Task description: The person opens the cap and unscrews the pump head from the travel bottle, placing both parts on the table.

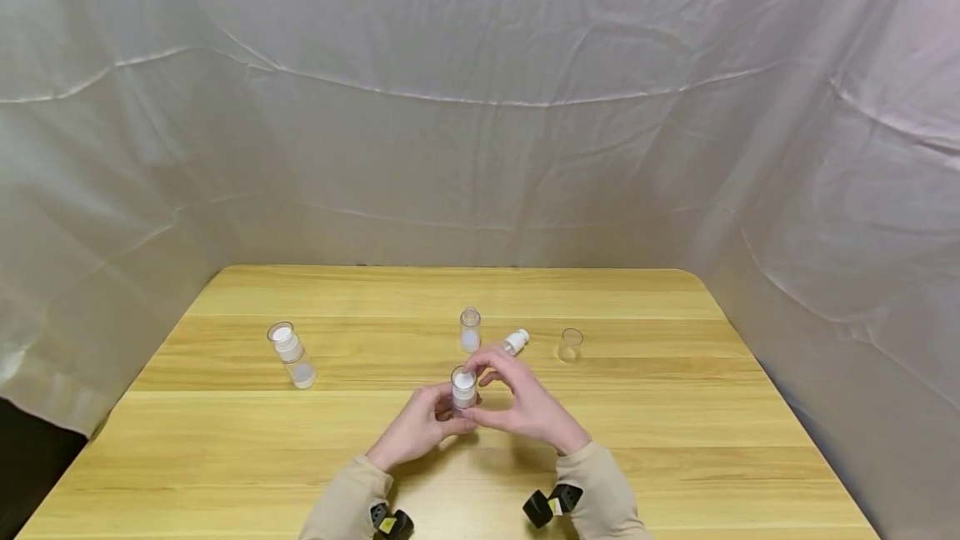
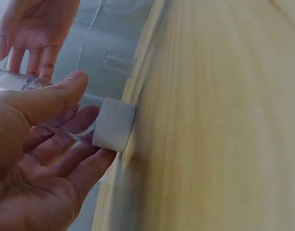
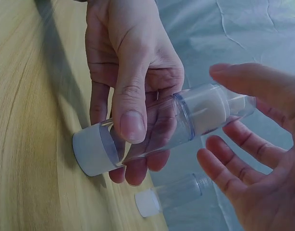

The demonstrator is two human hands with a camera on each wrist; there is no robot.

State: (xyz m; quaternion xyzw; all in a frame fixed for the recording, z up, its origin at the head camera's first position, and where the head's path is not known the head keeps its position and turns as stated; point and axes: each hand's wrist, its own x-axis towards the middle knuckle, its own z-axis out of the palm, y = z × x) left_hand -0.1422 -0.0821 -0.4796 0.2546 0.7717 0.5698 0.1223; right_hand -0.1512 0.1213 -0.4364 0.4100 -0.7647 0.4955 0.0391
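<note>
My left hand [image 1: 423,423] grips the clear body of a pump bottle [image 3: 157,125] with a white base, its thumb across the front and fingers behind. The bottle stands upright just in front of me, its base close to the table. A clear cap [image 3: 205,108] covers the white pump head at its top. Around this cap curl the thumb and index finger of my right hand [image 1: 525,402], the index at the upper rim in the head view. The other right fingers [image 3: 229,175] hang loosely beside the bottle.
Behind my hands stand an open clear bottle [image 1: 470,332], a white pump head [image 1: 516,342] lying on its side, and a loose clear cap [image 1: 571,346]. Another capped pump bottle [image 1: 292,355] stands at the left on the wooden table [image 1: 225,448]. Grey cloth [image 1: 480,157] hangs around the table.
</note>
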